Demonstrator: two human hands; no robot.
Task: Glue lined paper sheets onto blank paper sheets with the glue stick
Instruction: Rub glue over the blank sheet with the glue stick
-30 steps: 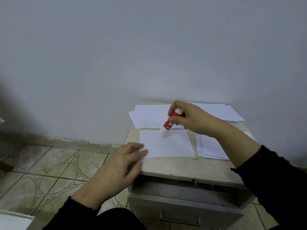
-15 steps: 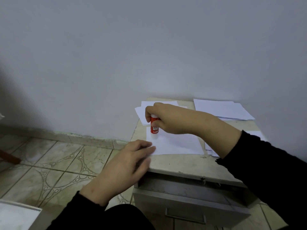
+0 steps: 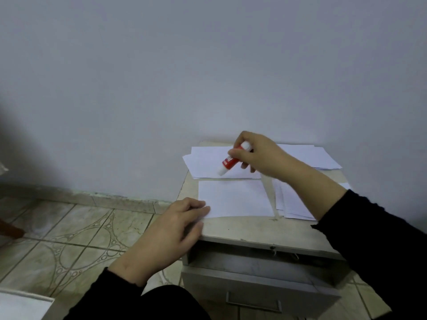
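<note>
Only the head view here. My right hand (image 3: 258,155) has a grip pinched around the glue stick (image 3: 232,161), tilted with the white tip pointing down-left, hovering over the far edge of the sheet (image 3: 235,199) and not touching it. My left hand (image 3: 175,225) isn't holding anything, fingers laid flat, pressing the sheet's near-left corner onto the tabletop (image 3: 254,229). More paper is stacked behind (image 3: 203,162), at the far right (image 3: 318,155) and just right of the sheet (image 3: 293,204). Can't tell from here which are lined.

Tips for this bit, I reckon: keep that corner pinned so the sheet doesn't skate, bring the tip down flat, and run light even strokes right to the edges. Press too hard and thin paper wrinkles or drags.
</note>
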